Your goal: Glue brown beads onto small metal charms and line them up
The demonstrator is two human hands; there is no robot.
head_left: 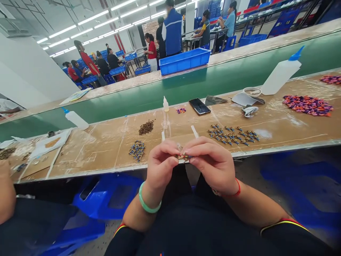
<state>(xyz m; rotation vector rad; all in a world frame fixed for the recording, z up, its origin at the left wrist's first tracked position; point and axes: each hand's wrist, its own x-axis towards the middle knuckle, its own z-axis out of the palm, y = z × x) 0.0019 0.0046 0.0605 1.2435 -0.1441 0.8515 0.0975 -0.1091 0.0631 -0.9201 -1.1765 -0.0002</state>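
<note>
My left hand (161, 165) and my right hand (213, 163) meet above the front edge of the bench, fingertips pinching a small beaded piece (183, 156) between them. Its exact shape is partly hidden by my fingers. Just ahead of my hands, rows of small blue-and-gold beaded pieces (231, 135) lie on the cardboard-covered bench (106, 153). To the left are a heap of the same pieces (136, 150) and a pile of brown beads (146, 127). A pale green bangle (149, 199) circles my left wrist, and a red cord (234, 190) circles my right.
A white glue bottle with a blue nozzle (282, 73) and a purple-orange bead pile (307, 105) lie right; a phone (199, 106) lies ahead. Behind runs a green conveyor belt (176, 85) carrying a blue crate (184, 61). A co-worker's arm (5, 192) enters left.
</note>
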